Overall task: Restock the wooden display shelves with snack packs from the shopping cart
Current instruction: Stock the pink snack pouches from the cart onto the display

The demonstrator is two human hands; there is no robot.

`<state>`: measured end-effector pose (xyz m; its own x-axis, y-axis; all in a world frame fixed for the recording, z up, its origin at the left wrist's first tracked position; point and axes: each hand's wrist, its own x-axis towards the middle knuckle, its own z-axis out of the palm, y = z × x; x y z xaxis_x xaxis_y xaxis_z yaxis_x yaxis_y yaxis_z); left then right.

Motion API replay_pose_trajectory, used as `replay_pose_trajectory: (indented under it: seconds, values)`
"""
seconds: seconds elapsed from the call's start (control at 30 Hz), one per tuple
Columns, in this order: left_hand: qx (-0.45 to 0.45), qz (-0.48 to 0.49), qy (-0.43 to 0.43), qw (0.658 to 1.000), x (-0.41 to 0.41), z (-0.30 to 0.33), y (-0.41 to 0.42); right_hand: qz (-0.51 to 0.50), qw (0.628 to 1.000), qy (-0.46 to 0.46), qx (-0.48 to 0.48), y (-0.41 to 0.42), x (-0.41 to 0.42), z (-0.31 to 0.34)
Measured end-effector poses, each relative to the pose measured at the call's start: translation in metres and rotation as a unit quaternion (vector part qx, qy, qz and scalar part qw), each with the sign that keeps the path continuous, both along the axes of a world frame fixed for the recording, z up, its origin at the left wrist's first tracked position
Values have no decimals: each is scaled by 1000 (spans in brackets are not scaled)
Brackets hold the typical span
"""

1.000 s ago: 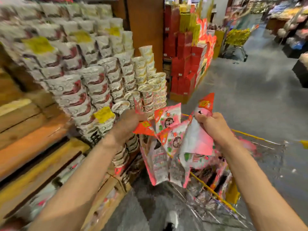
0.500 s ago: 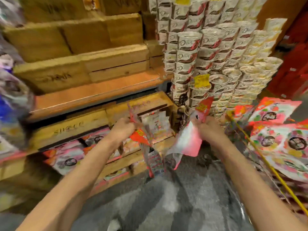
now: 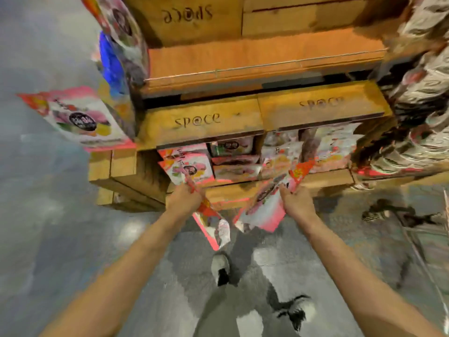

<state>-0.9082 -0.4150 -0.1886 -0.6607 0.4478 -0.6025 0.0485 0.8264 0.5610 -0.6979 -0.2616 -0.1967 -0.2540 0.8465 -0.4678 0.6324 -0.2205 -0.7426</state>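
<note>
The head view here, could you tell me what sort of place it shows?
Most likely a shop aisle: wooden display shelves stocked with snack packs, stacked cup products beside them, and more packs gripped in both hands.

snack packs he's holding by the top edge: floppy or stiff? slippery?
Likely floppy: the pack in the left hand dangles and curls below the grip. Probably light, since the right hand holds several packs by a pinch. The glossy film looks slippery, so fanned packs may slide.
</note>
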Motion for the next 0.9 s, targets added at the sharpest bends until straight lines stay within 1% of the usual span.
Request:
replay_pose_trajectory:
  seconds: [0.17,0.33,0.4,0.43,0.5,0.53,0.6,0.7,0.77,0.83,0.9]
  values:
    - [-26,121,-10,992,-62,-70,-27,-21,995,-34,-90,-1,-68,-72]
    - [-45,203,-31,978,-96,-131,-21,-85,986,-22,-141,10,-110,-129]
    - [-24,253,-38,966,-105,-157,-13,-150,971,17,-185,16,-123,-145]
    - [-19,276,-39,960,-107,-166,-7,-195,957,44,-211,20,-131,-152]
    - [-18,311,-23,950,-110,-175,7,-280,917,97,-267,28,-144,-168]
    - [-16,325,-10,945,-112,-181,12,-303,899,117,-293,33,-149,-174]
    - [1,360,-3,933,-113,-193,24,-319,875,138,-336,40,-157,-186]
    - [17,393,-20,919,-115,-216,42,-310,861,146,-376,47,-164,-204]
    - [31,410,-53,910,-116,-229,53,-308,857,142,-389,51,-167,-216]
    - [63,437,-102,891,-114,-235,62,-313,853,134,-395,51,-169,-225]
    - [69,433,-146,887,-114,-246,66,-321,847,135,-401,51,-170,-234]
